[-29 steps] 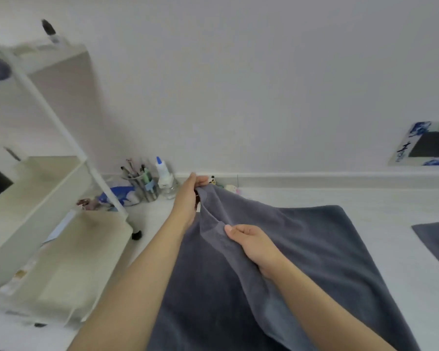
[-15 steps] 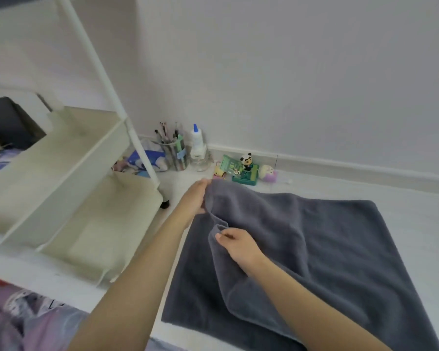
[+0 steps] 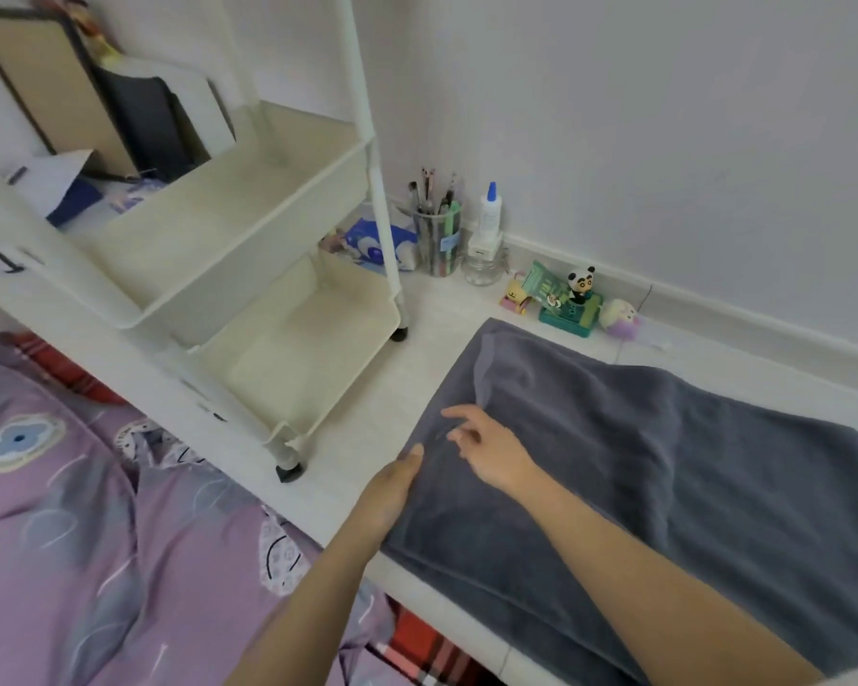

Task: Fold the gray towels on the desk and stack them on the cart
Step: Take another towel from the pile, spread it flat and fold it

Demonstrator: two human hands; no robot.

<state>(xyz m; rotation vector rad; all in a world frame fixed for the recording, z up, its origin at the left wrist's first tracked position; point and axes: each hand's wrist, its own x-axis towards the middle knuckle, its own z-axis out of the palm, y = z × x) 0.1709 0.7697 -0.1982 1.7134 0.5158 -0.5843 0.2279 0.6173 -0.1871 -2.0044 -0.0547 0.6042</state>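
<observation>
A gray towel (image 3: 664,467) lies folded over on the white desk (image 3: 417,388), its left edge near the cart. My left hand (image 3: 392,487) sits at the towel's left edge with the thumb on top and the fingers tucked under the edge. My right hand (image 3: 486,448) rests on the towel just right of that, fingers loosely spread and holding nothing. The cream cart (image 3: 248,269) stands on the desk at the left; the two trays in view have nothing in them.
A pen cup (image 3: 437,240), a glue bottle (image 3: 489,215), a glass jar (image 3: 481,269) and small toys (image 3: 570,299) line the wall behind the towel. A purple bedspread (image 3: 95,537) lies below the desk's left edge. A tissue pack (image 3: 382,242) sits behind the cart's post.
Both hands have let the lifted towel corner down flat and drawn back toward me along its left edge. The view has tilted down and left, bringing the cart and bed into sight.
</observation>
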